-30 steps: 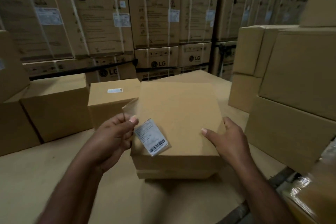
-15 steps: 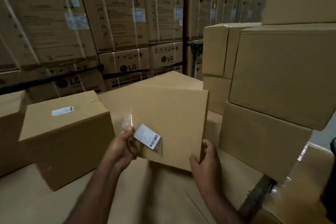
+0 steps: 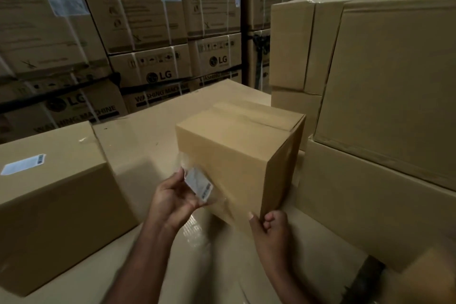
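Box point(image 3: 222, 155): one, plain brown corrugated card, matte, a sharp-edged cuboid with one vertical corner turned toward the camera. Across the top, one strip of slightly glossier brown tape over the flap seam. Placed mid-scene on a broad, pale, smooth cardboard sheet point(image 3: 138, 136), between the left box and the stack. Flat on the sheet or tipped on its near edge: impossible to tell.

Right hand point(image 3: 271, 227) clamped on the near lower corner of the box, thumb laid on the front face, fingers curled round onto the shaded side face.

Left hand point(image 3: 172, 201) pinching one label point(image 3: 199, 185) between thumb and fingers. Small white rectangle, barcode along its lower end, carried on clear, shiny, crinkled film reaching beyond the paper. Held right at the front face of the box, low and left; touching or just short of it, not clear through the blur.

Left box point(image 3: 61, 205): one, same matte brown card, wider and squatter, near the left edge of the view. On its top, one white rectangular sticker point(image 3: 23, 165) with a barcode.

Stack point(image 3: 394, 81) at right: plain brown boxes, larger, piled just beside the box; at least five by the seams.

Cartons point(image 3: 158, 76) behind: printed brown card, bound with pale straps, marked LG and WASHING MACHINE, walling the whole background; too many and too blurred for a count.
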A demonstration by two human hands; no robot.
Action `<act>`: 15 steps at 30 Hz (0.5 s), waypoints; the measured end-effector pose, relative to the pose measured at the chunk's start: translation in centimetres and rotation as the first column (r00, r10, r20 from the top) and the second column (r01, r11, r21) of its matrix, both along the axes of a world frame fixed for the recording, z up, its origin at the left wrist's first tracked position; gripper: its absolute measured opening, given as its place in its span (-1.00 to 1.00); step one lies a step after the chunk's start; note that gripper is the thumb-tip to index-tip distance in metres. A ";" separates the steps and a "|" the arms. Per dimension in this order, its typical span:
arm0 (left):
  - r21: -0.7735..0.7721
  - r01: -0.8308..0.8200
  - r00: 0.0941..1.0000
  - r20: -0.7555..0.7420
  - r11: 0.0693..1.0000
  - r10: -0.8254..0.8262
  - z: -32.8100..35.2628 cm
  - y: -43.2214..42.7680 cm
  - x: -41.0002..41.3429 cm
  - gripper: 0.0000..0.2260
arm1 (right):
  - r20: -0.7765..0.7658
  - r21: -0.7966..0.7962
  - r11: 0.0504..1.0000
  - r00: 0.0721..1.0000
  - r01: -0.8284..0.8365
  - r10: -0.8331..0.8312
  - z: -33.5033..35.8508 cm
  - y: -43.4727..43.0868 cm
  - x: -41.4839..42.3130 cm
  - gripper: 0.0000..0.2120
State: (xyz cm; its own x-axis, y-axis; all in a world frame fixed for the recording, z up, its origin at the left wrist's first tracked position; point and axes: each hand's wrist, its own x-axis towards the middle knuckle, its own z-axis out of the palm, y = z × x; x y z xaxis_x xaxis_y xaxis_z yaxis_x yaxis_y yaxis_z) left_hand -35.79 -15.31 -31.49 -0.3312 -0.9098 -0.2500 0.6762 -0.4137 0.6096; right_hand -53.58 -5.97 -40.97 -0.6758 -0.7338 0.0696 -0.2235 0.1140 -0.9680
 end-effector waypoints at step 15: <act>-0.011 0.282 0.954 0.111 0.959 -0.279 -1.9 -7.2 -8.5 -0.81 | 0.042 0.042 0.998 0.998 0.036 -0.038 -1.6 -5.6 -3.7 -0.76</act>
